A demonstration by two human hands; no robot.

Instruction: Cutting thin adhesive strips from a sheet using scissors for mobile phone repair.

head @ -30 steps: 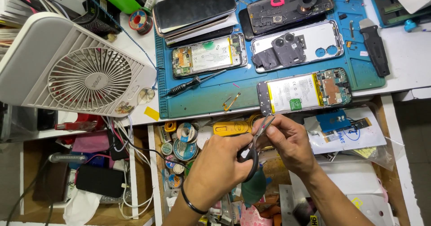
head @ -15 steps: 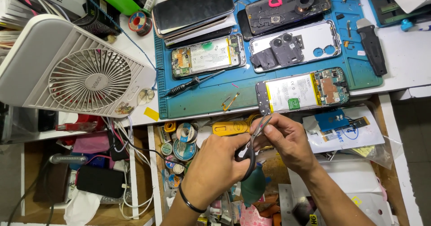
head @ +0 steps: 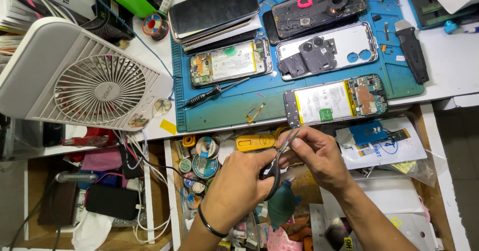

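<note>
Left hand closed through the black handles of a pair of scissors. Long axis of the scissors slanted from the handles, low by the left palm, up and away to the blade tips just under the right fingertips. Right hand pinched shut at those tips, thumb and forefinger pressed together on something too small to make out. Hands nearly touching, left handling the tool, right nearer the tips and nearer the table's edge.

Just beyond the right hand, past the blade tips: an opened phone with a yellow-edged battery, lying crosswise on the blue work mat. Farther out on the mat, two more opened phones and a stack of dark screens, well apart from the hands. Up and to the left of the left hand, a black-handled screwdriver slanted on the mat, and a small bent strip between it and the near phone.

Directly under the hands, no table: an open drawer crammed with tape rolls, a yellow case just beyond the left knuckles, a teal blower bulb below the scissors' handles. To the right of the right hand, a white printed bag. Far left, a white desk fan.
</note>
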